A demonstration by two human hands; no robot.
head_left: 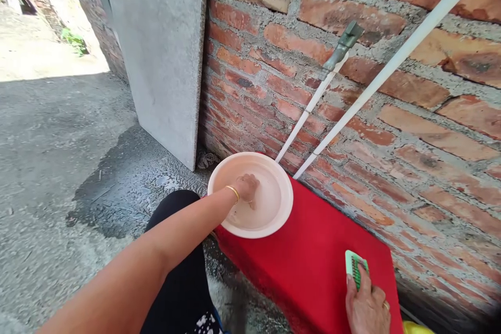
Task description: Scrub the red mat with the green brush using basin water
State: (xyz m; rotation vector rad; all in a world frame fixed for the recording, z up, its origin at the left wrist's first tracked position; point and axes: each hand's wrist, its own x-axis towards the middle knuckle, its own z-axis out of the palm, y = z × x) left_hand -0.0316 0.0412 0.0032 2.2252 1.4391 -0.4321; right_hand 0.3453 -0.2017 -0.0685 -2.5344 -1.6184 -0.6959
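A pale pink basin (282,222) holding water sits at the far end of a red-covered surface (309,266). My left hand (247,189), with a gold bangle at the wrist, reaches down into it. The fingers point down at the water, and I cannot make out whether they hold anything. At the near right, my right hand (368,302) grips a green scrub brush (355,267) between thumb and fingers, low over the red surface. The brush's bristle side faces up, and part of it is hidden by the fingers. A ring shows on this hand.
A brick wall (352,141) runs along the right, with two white pipes (376,91) on it and a grey-green fitting (342,47). A grey slab (164,57) leans behind the basin. Wet concrete floor (117,188) lies left. Something yellow (415,327) shows at bottom right.
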